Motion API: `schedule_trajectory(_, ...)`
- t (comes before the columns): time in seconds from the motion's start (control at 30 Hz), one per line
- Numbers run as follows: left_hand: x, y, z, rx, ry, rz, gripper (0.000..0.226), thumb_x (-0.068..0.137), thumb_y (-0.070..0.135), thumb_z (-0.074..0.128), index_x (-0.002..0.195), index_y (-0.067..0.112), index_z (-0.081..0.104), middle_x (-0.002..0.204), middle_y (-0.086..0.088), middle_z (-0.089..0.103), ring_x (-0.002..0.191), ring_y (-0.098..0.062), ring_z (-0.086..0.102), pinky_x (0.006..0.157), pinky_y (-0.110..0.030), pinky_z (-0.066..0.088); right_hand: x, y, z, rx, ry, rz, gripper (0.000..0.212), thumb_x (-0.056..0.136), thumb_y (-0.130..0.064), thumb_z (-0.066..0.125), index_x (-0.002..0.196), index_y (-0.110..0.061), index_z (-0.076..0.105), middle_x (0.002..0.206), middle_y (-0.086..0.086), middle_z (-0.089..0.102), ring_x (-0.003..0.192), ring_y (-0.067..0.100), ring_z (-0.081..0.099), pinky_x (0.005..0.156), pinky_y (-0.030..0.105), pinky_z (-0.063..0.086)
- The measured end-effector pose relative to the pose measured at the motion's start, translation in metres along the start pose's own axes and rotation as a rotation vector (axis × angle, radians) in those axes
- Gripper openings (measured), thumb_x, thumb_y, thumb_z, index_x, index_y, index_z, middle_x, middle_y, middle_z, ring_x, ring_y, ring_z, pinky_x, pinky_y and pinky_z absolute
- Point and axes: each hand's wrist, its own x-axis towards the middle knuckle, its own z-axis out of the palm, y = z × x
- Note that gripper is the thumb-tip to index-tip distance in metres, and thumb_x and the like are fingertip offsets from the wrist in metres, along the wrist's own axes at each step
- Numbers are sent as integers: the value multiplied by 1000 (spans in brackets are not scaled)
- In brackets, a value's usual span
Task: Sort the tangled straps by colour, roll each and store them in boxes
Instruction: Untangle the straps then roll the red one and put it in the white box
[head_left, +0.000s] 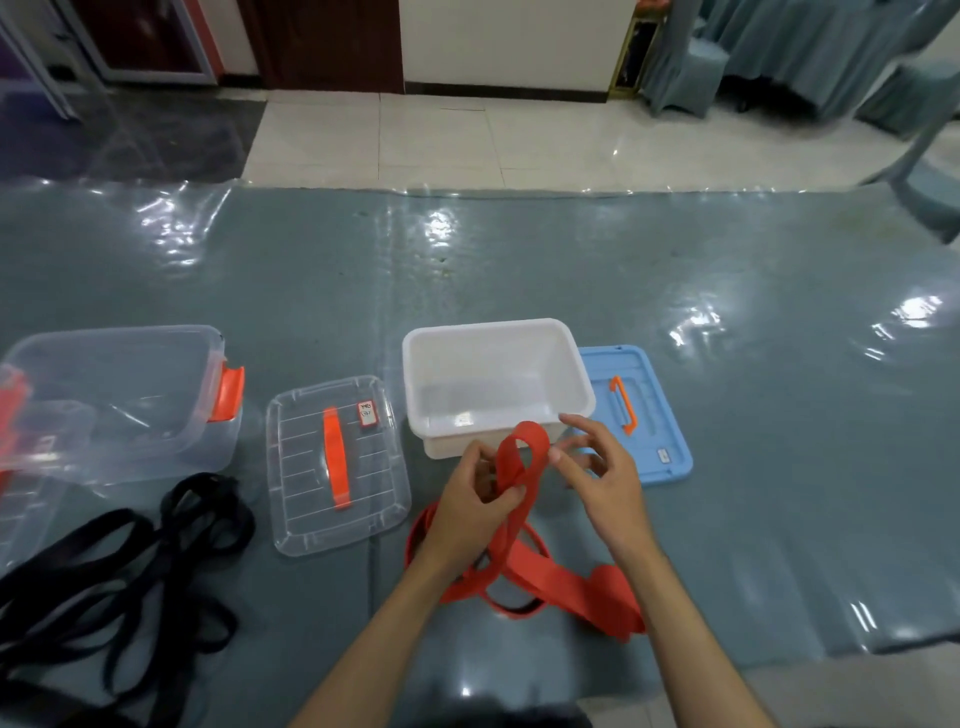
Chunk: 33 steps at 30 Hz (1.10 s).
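A red strap (524, 551) is gripped by the left hand (470, 506), whose fingers are curled round it just in front of the white box (574, 364). A loop of the strap is raised above that hand, and its top overlaps the box's near wall in the view. The rest of the strap is spread in loose coils on the grey-blue table cover (519, 260), between the two forearms. The right hand (602, 467) is held beside the loop with its fingers loosely bent and apart; whether a fingertip touches the strap cannot be told.

A blue lid (654, 426) with an orange handle is laid flat to the right of the white box and is partly covered by the right hand. A clear lid (301, 483) with an orange handle is placed left of the white box. Further left a clear box (130, 395) with an orange latch is seen, its left side cut off by the frame edge. Black straps (130, 561) are heaped in a tangle at the lower left, running out of view. What stands inside the clear box is hard to make out through glare.
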Motion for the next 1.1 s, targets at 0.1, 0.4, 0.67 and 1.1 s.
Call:
schedule_trajectory(0.1, 3, 11, 15, 128, 16, 81, 26, 86, 11, 72, 104, 23, 58, 99, 2, 75, 95, -14, 73, 88, -40, 60, 6, -14, -11, 52, -105, 32, 25, 97, -13, 72, 121, -21, 74, 101, -1, 77, 74, 17, 69, 65, 30, 57)
schedule_trajectory(0.4, -8, 35, 43, -38, -89, 68, 25, 96, 0, 70, 117, 3, 55, 103, -6, 74, 97, -12, 68, 88, -29, 54, 18, -38, -32, 150, -235, 82, 18, 99, -15, 68, 115, -18, 75, 111, 1, 76, 88, 22, 74, 72, 35, 61)
schedule_trajectory(0.67, -15, 37, 17, 400, 56, 338, 24, 84, 23, 84, 94, 20, 63, 90, 6, 66, 88, -18, 64, 86, -38, 54, 15, -62, -26, -20, -240, 127, 5, 93, -28, 78, 96, -25, 78, 92, 6, 74, 77, 20, 68, 66, 30, 58)
schedule_trajectory(1.1, -55, 38, 8, 284, 15, 322, 36, 78, 24, 92, 95, 23, 60, 92, 13, 70, 90, -6, 67, 87, -26, 51, -46, -51, -8, 19, -13, 36, 11, 87, 1, 79, 96, -6, 75, 54, -4, 58, 58, 12, 58, 70, 34, 58)
